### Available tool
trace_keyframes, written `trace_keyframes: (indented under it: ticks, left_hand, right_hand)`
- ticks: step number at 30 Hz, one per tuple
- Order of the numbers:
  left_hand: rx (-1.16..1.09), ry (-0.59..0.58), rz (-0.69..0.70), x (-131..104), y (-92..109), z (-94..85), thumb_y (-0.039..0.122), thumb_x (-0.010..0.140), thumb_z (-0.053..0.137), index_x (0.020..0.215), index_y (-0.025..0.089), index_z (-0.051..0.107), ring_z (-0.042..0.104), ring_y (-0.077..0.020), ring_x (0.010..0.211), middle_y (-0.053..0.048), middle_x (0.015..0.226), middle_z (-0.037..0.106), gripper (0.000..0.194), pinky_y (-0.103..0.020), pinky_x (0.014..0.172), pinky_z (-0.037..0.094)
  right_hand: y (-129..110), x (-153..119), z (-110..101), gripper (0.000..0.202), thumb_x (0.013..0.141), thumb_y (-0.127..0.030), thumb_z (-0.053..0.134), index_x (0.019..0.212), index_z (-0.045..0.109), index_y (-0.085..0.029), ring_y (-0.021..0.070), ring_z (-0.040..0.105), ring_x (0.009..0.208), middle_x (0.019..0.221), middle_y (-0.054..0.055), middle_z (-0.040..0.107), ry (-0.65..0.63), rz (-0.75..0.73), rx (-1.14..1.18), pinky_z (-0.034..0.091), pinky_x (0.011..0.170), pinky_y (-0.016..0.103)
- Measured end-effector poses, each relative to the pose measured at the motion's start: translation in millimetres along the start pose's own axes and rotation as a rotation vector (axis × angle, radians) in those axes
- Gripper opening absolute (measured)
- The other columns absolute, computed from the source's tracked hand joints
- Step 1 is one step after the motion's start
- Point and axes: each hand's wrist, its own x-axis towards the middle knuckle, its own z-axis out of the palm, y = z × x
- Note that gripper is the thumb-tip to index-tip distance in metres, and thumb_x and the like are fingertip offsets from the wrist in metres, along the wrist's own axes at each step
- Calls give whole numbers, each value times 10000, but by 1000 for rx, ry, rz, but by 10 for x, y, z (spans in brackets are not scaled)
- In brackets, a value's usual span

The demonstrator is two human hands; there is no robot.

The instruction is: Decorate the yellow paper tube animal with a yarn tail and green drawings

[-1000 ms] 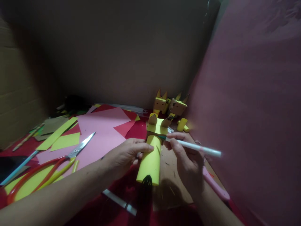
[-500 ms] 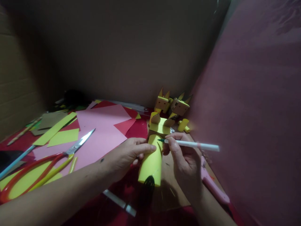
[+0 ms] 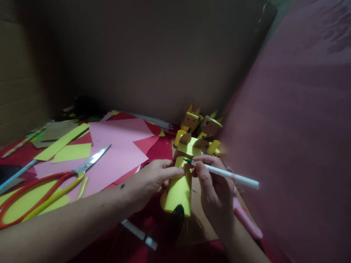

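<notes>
A yellow paper tube (image 3: 178, 193) lies lengthwise in front of me, with a black tuft (image 3: 178, 213) at its near end. My left hand (image 3: 161, 173) grips its left side, thumb on top. Between the thumb and fingers of my right hand (image 3: 212, 179) is a white marker pen (image 3: 227, 173). Its green tip is at the tube's far end; I cannot tell whether it touches. Just beyond stands a yellow-topped cardboard head (image 3: 189, 147) with two upright ears. Under the tube is a brown cardboard sheet (image 3: 199, 226).
Orange-and-yellow scissors (image 3: 82, 168) lie on pink paper (image 3: 120, 133) at left, among yellow strips (image 3: 71, 152). Two cardboard figures (image 3: 191, 120) with pointed ears stand at the back. A pink-handled tool (image 3: 248, 221) lies at right, by a pink wall (image 3: 296, 146). A white strip (image 3: 138, 232) lies in front.
The marker's tip has moved slightly left and up along the tube's far end, and its back end has dipped. My left hand keeps hold of the tube. The whole view has shifted a little.
</notes>
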Motion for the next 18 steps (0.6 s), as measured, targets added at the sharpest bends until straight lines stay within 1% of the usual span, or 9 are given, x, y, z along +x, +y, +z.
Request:
trace_keyframes:
  ticks: [3, 7, 10, 14, 18]
  left_hand:
    - [-20, -6, 13, -10, -1, 1, 421, 633, 824, 760, 192, 637, 538, -183, 667, -6, 715, 592, 322, -309, 634, 378]
    - [-20, 6, 39, -15, -17, -10, 403, 666, 779, 629, 215, 537, 436, -144, 577, 37, 608, 477, 309, -292, 566, 296]
    - [-26, -10, 41, -8, -34, -27, 373, 665, 746, 586, 223, 488, 378, -130, 555, 51, 582, 420, 309, -296, 548, 253]
    - [-51, -21, 38, 7, -43, -44, 339, 661, 733, 584, 222, 483, 348, -122, 547, 52, 582, 405, 286, -299, 542, 223]
    - [-56, -2, 51, 12, -39, -39, 338, 672, 732, 583, 221, 487, 333, -116, 529, 50, 571, 409, 285, -296, 520, 197]
  right_hand:
    - [-10, 10, 7, 106, 1024, -218, 574, 1025, 673, -258, 111, 712, 797, 904, -13, 736, 3, 5, -25, 578, 713, 221]
    - [-12, 1, 2, 93, 1021, -228, 585, 1017, 673, -257, 114, 691, 765, 872, -16, 726, -12, 20, -53, 577, 718, 235]
    - [-12, 6, -17, 95, 1028, -235, 579, 1030, 672, -258, 113, 687, 777, 904, -12, 723, -23, 30, -34, 570, 717, 235]
    - [-32, 22, -90, 105, 1028, -240, 588, 996, 686, -256, 116, 678, 739, 851, -19, 713, -33, 42, -89, 548, 675, 244]
    - [-38, 17, -145, 117, 1032, -258, 583, 981, 688, -252, 151, 693, 741, 814, -8, 700, -28, 41, -107, 549, 672, 300]
